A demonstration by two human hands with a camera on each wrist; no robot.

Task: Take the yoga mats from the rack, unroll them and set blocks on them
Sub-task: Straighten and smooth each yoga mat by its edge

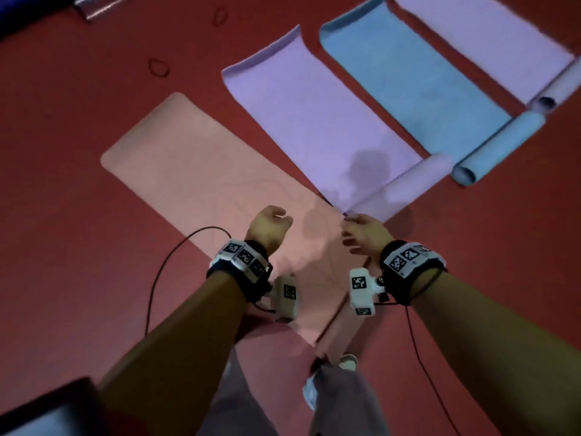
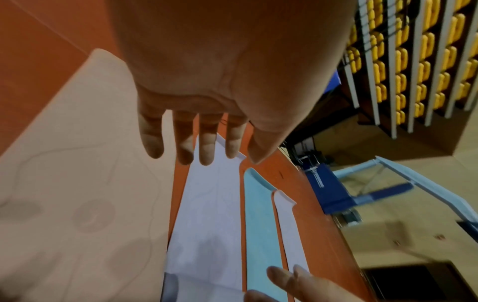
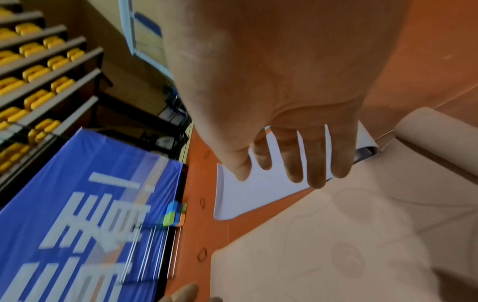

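Note:
A pink mat (image 1: 195, 165) lies unrolled on the red floor, its near end still curled in a roll (image 1: 339, 335) by my feet. Beside it to the right lie a purple mat (image 1: 308, 111), a blue mat (image 1: 408, 73) and another purple mat (image 1: 487, 36), each with a rolled near end. My left hand (image 1: 272, 226) and right hand (image 1: 361, 234) hover above the pink mat, fingers straight, holding nothing. The wrist views show the left fingers (image 2: 207, 143) and right fingers (image 3: 294, 161) hanging free. Colourful blocks (image 3: 174, 214) sit far off by a blue banner.
Elastic bands (image 1: 158, 67) lie on the floor beyond the pink mat. A black cable (image 1: 157, 278) loops at my left. The blue banner (image 3: 77, 204) and tiers of yellow seats (image 3: 33, 71) stand beyond the mats. My shoe (image 1: 345, 361) touches the pink roll.

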